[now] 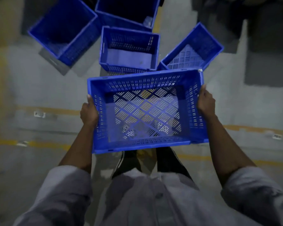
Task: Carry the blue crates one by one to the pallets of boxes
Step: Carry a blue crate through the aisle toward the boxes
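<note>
— Where do we have hold of it?

— Our left hand [89,115] is clamped on the left short wall of the crate [145,115], just under the rim. Our right hand [206,101] is clamped on the opposite wall. The fingers of both wrap round the outside, where we cannot see their tips.

— And where is the crate?

— Off the ground, open side up, roughly level in front of our waist. It hangs between both hands, over the floor [39,88] and just short of the other crates [129,48].

— How will it handle?

— Light, we judge. It is empty moulded plastic, and the walls are more slot than solid. It looks stiff too: the rim is a thick band and the base is a diagonal lattice of ribs, so it should not sag between our hands. Smooth plastic can slide in the palm, so the short ends under the rim are the place to grip, and that is where we are.

— What lies beyond it?

— Four more crates, the same blue, rectangular, with slotted sides, standing askew to one another. The middle one seems to have a plain base and the right one a gridded base. Under them is dull grey concrete crossed by worn yellow lines [47,110]. No pallets or boxes show, so we judge this carry has some way to go.
</note>
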A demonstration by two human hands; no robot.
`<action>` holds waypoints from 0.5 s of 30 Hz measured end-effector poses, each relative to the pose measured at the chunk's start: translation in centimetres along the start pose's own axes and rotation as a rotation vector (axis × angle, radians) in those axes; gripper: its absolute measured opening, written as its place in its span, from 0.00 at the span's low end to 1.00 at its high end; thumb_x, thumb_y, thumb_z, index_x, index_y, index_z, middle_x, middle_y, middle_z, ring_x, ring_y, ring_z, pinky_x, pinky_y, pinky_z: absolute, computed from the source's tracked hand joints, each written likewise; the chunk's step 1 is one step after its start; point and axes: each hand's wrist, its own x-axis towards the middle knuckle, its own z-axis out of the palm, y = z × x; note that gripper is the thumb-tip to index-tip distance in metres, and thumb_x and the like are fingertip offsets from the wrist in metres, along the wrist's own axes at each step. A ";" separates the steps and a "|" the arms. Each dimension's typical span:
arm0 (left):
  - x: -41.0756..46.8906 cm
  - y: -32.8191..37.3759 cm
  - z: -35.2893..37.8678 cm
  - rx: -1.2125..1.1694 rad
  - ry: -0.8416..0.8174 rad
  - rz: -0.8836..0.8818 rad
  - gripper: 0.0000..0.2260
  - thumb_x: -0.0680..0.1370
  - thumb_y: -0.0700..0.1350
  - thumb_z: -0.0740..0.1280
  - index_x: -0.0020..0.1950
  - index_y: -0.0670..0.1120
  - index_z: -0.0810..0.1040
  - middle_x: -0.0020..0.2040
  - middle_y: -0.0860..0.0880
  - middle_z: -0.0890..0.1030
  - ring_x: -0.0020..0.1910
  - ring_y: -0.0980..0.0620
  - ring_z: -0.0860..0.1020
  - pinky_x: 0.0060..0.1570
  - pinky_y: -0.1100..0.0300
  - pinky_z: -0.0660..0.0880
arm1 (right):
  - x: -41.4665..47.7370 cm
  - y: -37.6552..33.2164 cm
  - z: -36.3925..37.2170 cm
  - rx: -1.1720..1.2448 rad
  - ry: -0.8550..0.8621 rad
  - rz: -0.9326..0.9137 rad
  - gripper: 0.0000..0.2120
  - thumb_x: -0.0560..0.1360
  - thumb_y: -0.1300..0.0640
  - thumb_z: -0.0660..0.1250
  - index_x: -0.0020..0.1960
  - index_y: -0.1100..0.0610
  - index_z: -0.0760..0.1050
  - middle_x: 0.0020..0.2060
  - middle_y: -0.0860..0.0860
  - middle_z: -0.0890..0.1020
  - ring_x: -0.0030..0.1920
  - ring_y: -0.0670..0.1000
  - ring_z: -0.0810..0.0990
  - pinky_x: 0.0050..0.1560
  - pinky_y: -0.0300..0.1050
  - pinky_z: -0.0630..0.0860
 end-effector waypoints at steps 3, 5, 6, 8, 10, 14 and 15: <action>-2.4 2.0 -2.8 0.005 -0.023 0.086 0.44 0.88 0.75 0.46 0.68 0.37 0.81 0.68 0.33 0.83 0.65 0.32 0.81 0.57 0.43 0.72 | -3.4 -0.7 -2.6 0.012 0.073 -0.001 0.43 0.83 0.22 0.40 0.59 0.54 0.80 0.60 0.64 0.84 0.58 0.67 0.82 0.56 0.59 0.75; -3.3 3.2 -4.0 0.022 -0.027 0.145 0.43 0.89 0.73 0.46 0.68 0.37 0.81 0.68 0.33 0.83 0.65 0.32 0.82 0.55 0.45 0.70 | -5.0 -0.7 -3.6 0.048 0.121 0.024 0.43 0.83 0.21 0.42 0.58 0.54 0.80 0.58 0.63 0.85 0.57 0.67 0.83 0.56 0.59 0.77; -3.6 3.7 -4.5 0.027 -0.029 0.168 0.43 0.89 0.73 0.46 0.67 0.38 0.81 0.67 0.33 0.83 0.64 0.32 0.82 0.54 0.45 0.70 | -5.7 -0.6 -4.0 0.065 0.145 0.039 0.42 0.82 0.20 0.43 0.57 0.53 0.80 0.57 0.63 0.85 0.56 0.67 0.83 0.56 0.60 0.78; -3.5 4.9 -4.8 0.023 -0.045 0.206 0.44 0.87 0.75 0.44 0.65 0.39 0.82 0.66 0.34 0.84 0.63 0.32 0.82 0.53 0.45 0.71 | -6.9 -0.4 -4.4 0.099 0.201 0.079 0.43 0.81 0.19 0.44 0.57 0.52 0.81 0.56 0.62 0.86 0.55 0.66 0.84 0.57 0.61 0.81; -3.5 6.6 -4.6 0.028 -0.062 0.249 0.45 0.86 0.77 0.43 0.63 0.42 0.84 0.64 0.34 0.85 0.60 0.33 0.83 0.52 0.44 0.71 | -7.6 -0.1 -5.0 0.133 0.245 0.116 0.44 0.80 0.18 0.43 0.59 0.52 0.81 0.57 0.61 0.86 0.56 0.66 0.84 0.58 0.62 0.81; -4.8 10.4 -3.2 0.072 -0.053 0.363 0.41 0.89 0.73 0.44 0.64 0.42 0.83 0.64 0.34 0.84 0.60 0.33 0.82 0.52 0.45 0.71 | -8.2 1.7 -6.7 0.192 0.307 0.174 0.46 0.79 0.17 0.43 0.61 0.52 0.81 0.57 0.60 0.86 0.55 0.65 0.84 0.58 0.62 0.81; -5.5 11.5 -2.7 0.082 -0.063 0.382 0.41 0.89 0.72 0.44 0.64 0.42 0.83 0.64 0.33 0.84 0.60 0.33 0.82 0.52 0.45 0.71 | -8.3 2.3 -7.3 0.205 0.322 0.188 0.46 0.79 0.17 0.43 0.61 0.52 0.82 0.56 0.59 0.86 0.54 0.64 0.84 0.57 0.61 0.81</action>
